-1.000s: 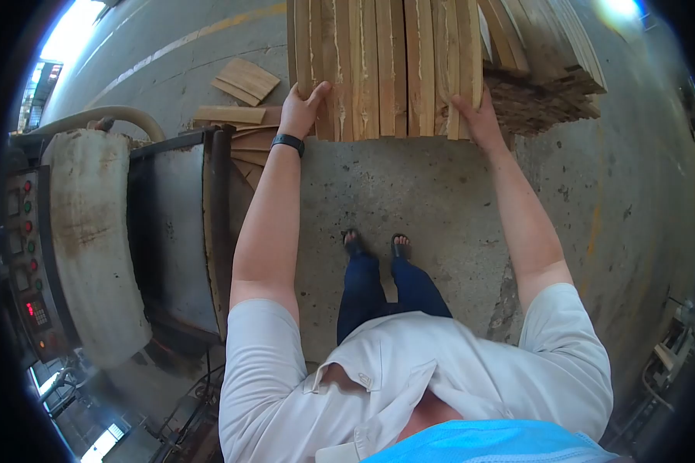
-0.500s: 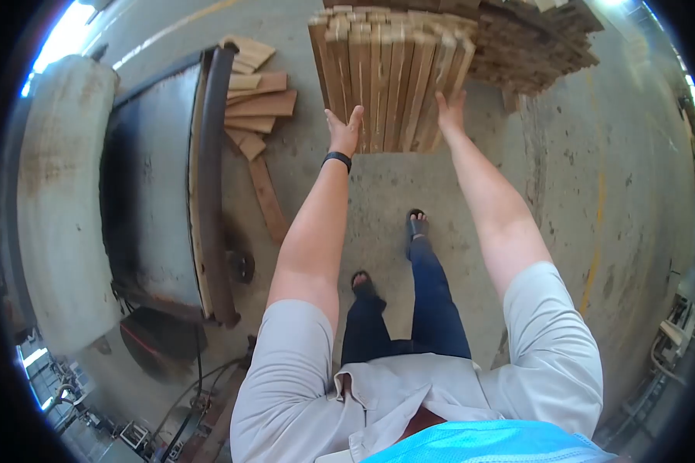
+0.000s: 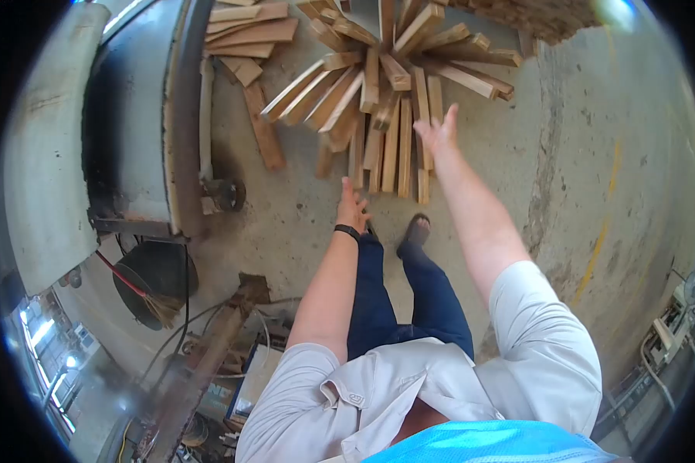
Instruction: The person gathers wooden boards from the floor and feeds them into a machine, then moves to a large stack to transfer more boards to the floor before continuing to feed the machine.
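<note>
A bundle of wooden slats (image 3: 398,143) has splayed outward in front of me, their ends fanned in many directions. My right hand (image 3: 440,133) is beside the slats on the right, its fingers spread and nothing in it. Below the front ends of the slats is my left hand (image 3: 351,204), open with fingers stretched out and a black band on its wrist. Some slats hang or stand nearly upright in the middle, while others stick out sideways to the left and right.
Flat boards (image 3: 262,127) lie on the concrete floor to the left, near a large metal machine (image 3: 135,116). A dark bucket (image 3: 150,282) with a broom is below it. A stacked pile of wood (image 3: 537,17) sits at the top right. My feet are just below the slats.
The slats stood packed upright between my hands before; now they have come apart and fanned out. My left hand has moved down, and my right hand has dropped slightly and opened away from them.
</note>
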### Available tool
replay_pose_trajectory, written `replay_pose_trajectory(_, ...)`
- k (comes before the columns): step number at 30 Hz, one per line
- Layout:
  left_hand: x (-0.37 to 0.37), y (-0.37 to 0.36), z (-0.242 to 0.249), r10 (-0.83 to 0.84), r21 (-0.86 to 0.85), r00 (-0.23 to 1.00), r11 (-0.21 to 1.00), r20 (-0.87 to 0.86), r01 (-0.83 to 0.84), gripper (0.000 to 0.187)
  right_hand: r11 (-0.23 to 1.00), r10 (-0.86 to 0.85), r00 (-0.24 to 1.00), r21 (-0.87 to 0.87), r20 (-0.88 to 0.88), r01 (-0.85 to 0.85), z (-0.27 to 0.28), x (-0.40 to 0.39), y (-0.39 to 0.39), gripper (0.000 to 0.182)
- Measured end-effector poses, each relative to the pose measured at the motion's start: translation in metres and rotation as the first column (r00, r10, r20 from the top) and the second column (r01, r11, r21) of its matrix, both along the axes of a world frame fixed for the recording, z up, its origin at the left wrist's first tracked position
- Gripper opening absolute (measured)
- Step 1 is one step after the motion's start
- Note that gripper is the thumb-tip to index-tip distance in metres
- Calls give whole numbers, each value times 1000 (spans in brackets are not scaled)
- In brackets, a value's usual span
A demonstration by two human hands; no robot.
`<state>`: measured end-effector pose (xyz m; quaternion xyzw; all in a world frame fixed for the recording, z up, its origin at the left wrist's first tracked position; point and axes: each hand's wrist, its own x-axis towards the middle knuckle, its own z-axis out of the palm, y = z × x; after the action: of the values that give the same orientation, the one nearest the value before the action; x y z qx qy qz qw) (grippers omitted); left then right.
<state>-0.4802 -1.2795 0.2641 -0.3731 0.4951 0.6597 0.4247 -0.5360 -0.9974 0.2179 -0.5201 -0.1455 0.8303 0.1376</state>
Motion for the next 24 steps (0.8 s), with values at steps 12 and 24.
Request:
replay_pose_trajectory(12,60,63,-2,-142,-224,984,961,106,163,78,379,406,388,234,828,-895,-78,343,283,55)
replay_pose_trajectory(24,90,32,-15,-429,-147,885,878,180,455,64,101,358,-220,-271,908,-957,5,451,70,60)
